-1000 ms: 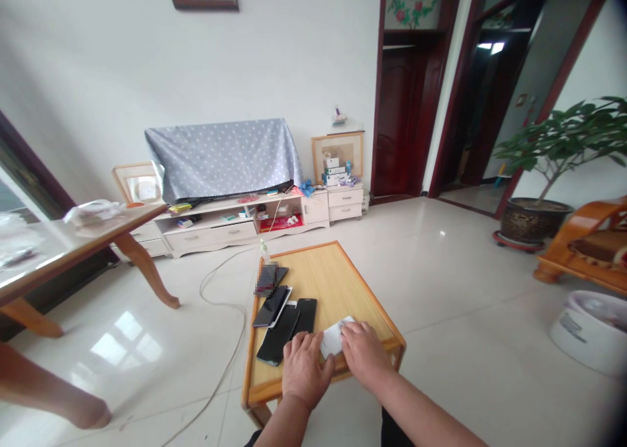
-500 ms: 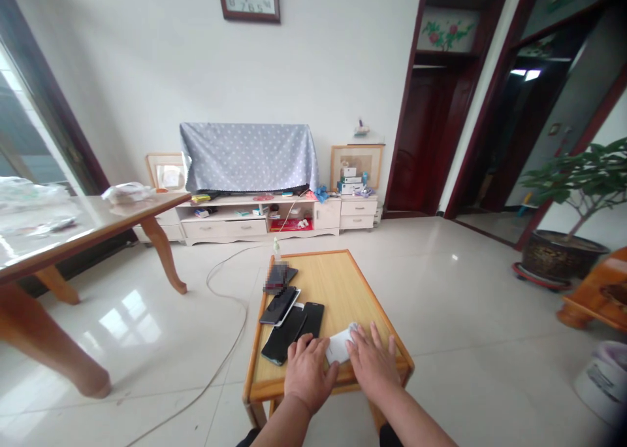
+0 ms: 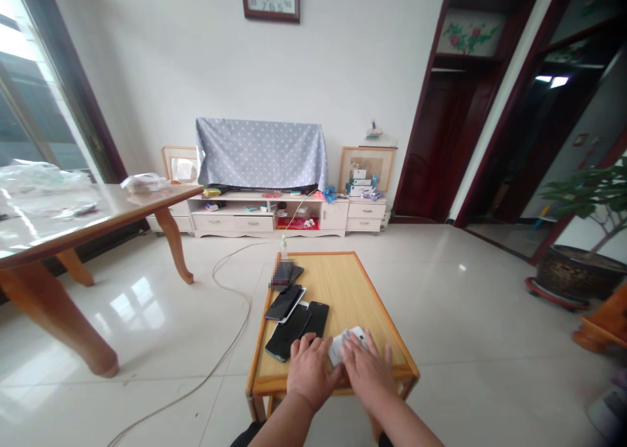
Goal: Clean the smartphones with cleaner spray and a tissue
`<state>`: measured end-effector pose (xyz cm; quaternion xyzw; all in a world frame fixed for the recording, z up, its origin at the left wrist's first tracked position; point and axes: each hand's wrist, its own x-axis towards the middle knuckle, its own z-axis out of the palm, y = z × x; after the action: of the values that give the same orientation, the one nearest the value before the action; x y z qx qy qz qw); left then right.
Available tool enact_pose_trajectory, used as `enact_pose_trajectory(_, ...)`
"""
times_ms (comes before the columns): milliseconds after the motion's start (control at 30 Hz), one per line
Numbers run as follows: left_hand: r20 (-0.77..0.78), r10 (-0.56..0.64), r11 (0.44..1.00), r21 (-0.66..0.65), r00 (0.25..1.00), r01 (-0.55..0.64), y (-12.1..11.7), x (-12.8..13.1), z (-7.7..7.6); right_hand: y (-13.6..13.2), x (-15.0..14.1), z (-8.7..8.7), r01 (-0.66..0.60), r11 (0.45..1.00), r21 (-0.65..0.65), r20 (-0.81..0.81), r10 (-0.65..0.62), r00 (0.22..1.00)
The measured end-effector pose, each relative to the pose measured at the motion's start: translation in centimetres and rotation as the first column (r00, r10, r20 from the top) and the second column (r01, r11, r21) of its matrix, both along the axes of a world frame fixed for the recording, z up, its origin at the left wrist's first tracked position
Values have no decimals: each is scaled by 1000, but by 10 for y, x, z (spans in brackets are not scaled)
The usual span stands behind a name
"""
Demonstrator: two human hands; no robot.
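A white smartphone (image 3: pixel 337 351) lies face down or face up, I cannot tell which, near the front edge of the small wooden table (image 3: pixel 337 270). My left hand (image 3: pixel 311 368) steadies its left side, fingers over the edge and thumb at the near end. On top of it, my right hand (image 3: pixel 365 365) presses a small crumpled whitish wipe (image 3: pixel 345 334) under its fingertips; the wipe is mostly hidden. Just left of my hands are a large black phone (image 3: pixel 288 334) and another dark phone (image 3: pixel 319 317).
Farther up the table's left side lie a dark phone (image 3: pixel 284 301) on a white one, a pixelated dark item (image 3: pixel 282 274) and a small clear bottle (image 3: pixel 284 246). A cable (image 3: pixel 240 329) trails across the floor. A larger table (image 3: pixel 161 202) stands at left, a potted plant (image 3: pixel 582 270) at right.
My right hand has slid left across the phone with the wipe, uncovering its upper right corner. My left hand stays at the left side. The whole view has shifted slightly.
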<state>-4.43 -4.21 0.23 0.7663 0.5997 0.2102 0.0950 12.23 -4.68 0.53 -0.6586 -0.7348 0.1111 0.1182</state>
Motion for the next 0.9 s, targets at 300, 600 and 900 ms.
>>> enact_pose_trajectory(300,-25,-11,1000,-8,1000,11,8,5,-9,15,5,3,112,991,-73,40,-109,993)
enact_pose_trajectory(600,-46,7,1000,10,999,-6,10,8,-9,13,-2,0,-1,998,-65,-6,1,1000)
enact_pose_trajectory(900,-86,42,998,-33,995,-45,5,17,8,1,3,-4,-80,996,-46,-27,79,997)
